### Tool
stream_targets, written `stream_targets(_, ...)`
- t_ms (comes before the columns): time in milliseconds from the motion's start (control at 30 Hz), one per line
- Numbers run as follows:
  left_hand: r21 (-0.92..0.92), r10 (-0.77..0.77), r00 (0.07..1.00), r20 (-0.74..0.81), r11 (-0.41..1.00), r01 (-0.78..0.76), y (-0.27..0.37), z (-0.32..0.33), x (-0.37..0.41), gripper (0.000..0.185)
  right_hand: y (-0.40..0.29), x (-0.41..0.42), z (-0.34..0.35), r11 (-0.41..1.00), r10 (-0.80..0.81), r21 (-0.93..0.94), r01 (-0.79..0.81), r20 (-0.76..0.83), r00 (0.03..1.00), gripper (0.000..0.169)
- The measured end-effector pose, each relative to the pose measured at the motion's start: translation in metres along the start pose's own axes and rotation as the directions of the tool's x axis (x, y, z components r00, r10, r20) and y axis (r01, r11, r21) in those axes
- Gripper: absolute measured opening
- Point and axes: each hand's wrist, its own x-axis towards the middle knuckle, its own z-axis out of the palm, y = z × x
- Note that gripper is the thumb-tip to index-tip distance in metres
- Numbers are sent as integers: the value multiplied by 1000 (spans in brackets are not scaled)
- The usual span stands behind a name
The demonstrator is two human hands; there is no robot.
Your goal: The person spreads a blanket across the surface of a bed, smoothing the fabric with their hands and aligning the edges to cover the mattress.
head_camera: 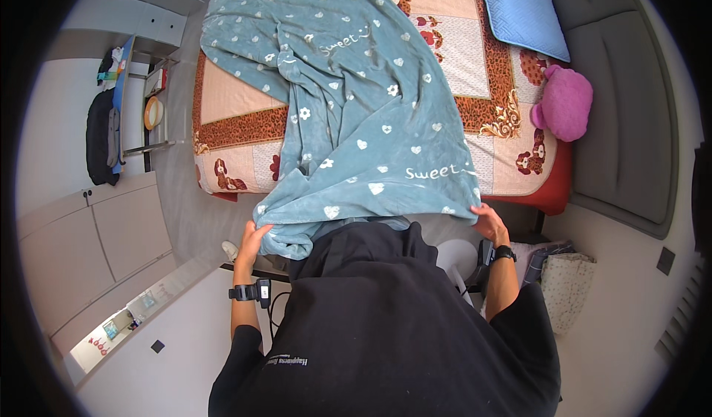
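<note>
A blue-green fleece blanket (361, 111) with white hearts, flowers and lettering lies rumpled over the bed and reaches my lap side. My left hand (255, 240) grips its near left corner, where the cloth bunches and hangs down. With my right hand (489, 222) I pinch the near right corner, so the near edge spans between both hands. Beneath the blanket, a patterned bedspread (239, 91) with leopard-print bands covers the bed. Folds hide part of my left fingers.
A blue quilted pillow (525, 11) and a pink plush toy (566, 103) rest by the grey padded headboard (623, 111). Folded bedding (564, 289) and a white round stool (457, 255) are at my right. Cabinets (100, 239) and a rack with clothes (103, 139) stand left.
</note>
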Motion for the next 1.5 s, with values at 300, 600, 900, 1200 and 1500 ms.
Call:
stream_targets(300,-84,-93,995,34,992,95,20,12,-9,36,50,1,1,941,248,-242,-236,21,969,57)
stream_targets(600,55,-72,997,42,996,69,-42,-10,8,38,75,22,-23,982,129,-109,-157,-225,966,33)
stream_targets(900,375,297,954,43,880,-291,-12,-45,141,38,-68,153,3,800,-187,-583,142,-16,982,31)
stream_targets(1200,910,907,-115,-405,387,-146,334,-261,54,43,-366,-95,401,202,-725,-134,970,646,240,16)
stream_targets(1500,774,761,-292,-580,403,-488,342,-150,-118,33,-323,-269,408,-115,-777,-263,958,625,78,23)
